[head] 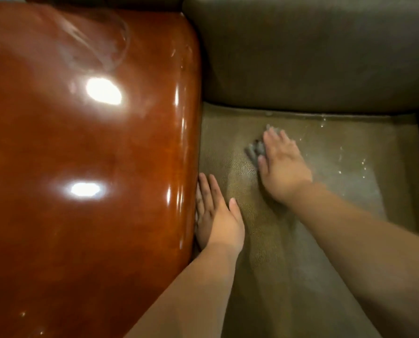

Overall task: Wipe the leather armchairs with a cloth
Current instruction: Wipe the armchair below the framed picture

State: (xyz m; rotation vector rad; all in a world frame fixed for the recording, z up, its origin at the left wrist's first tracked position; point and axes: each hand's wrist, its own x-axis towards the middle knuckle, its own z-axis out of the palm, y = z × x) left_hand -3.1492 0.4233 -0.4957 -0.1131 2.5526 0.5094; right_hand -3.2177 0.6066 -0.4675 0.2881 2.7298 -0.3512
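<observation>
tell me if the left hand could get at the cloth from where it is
Probably yes: the left hand lies flat on the seat by the wooden armrest, with bare leather between it and the cloth under the right hand.

- Glossy red-brown wooden surface (81, 167) filling the left side; armrest or small table, hard to tell.
- Two bright light reflections (103, 91) on this wood, one nearer, one farther.
- Faint round smear (93, 40) near its far end.
- Small shiny droplets (340, 172) at right, well apart from the wood.
</observation>
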